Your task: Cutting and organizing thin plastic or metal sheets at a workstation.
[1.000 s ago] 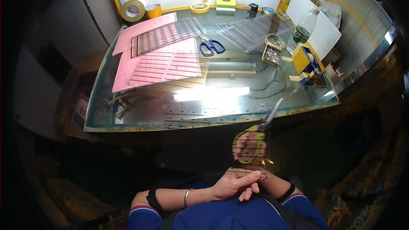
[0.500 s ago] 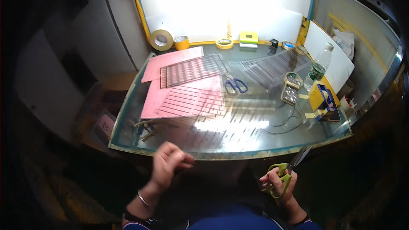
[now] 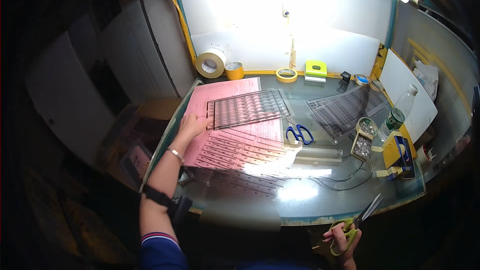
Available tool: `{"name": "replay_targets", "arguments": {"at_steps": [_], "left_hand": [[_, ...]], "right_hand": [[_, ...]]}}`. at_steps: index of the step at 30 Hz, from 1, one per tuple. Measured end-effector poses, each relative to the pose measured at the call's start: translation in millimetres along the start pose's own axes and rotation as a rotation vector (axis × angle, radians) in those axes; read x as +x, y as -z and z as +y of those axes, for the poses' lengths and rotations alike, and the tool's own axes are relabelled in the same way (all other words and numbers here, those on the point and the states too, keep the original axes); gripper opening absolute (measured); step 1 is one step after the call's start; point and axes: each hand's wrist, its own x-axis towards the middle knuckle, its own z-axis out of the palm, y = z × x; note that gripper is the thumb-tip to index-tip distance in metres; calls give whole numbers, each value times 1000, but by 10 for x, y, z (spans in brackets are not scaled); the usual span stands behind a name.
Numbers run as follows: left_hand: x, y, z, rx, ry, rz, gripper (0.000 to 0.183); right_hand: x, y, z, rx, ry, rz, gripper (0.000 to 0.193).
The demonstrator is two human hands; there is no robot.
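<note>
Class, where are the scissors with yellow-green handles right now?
In the head view's lower right: the yellow-green-handled metal scissors are in the person's right hand, blades appearing across the near edge of the glass-topped table.

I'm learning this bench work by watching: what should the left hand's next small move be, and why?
Probably to pinch the left edge of the dark patterned sheet and lift it slightly: the left hand has its fingers at that edge, while the right hand is occupied with the green-handled scissors.
</note>
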Motion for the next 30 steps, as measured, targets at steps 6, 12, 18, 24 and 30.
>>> {"name": "replay_targets", "arguments": {"at_steps": [6,12,18,24,30], "left_hand": [[563,-257,142,43,144,-37,108],[550,-245,9,-408,54,125,49],[-180,123,312,-1193,-202,363,19],[-445,183,-48,-1290,-151,409,17],[2,-55,-373,-938,202,79,12]], "right_hand": [[33,-97,-2,24,-26,-63,17],[40,-23,0,-3,-72,-98,15],[-59,-16,-69,80,-170,-229,9],[-179,-61,30,132,-200,-275,8],[-221,-79,-26,87,-188,-337,9]]}}
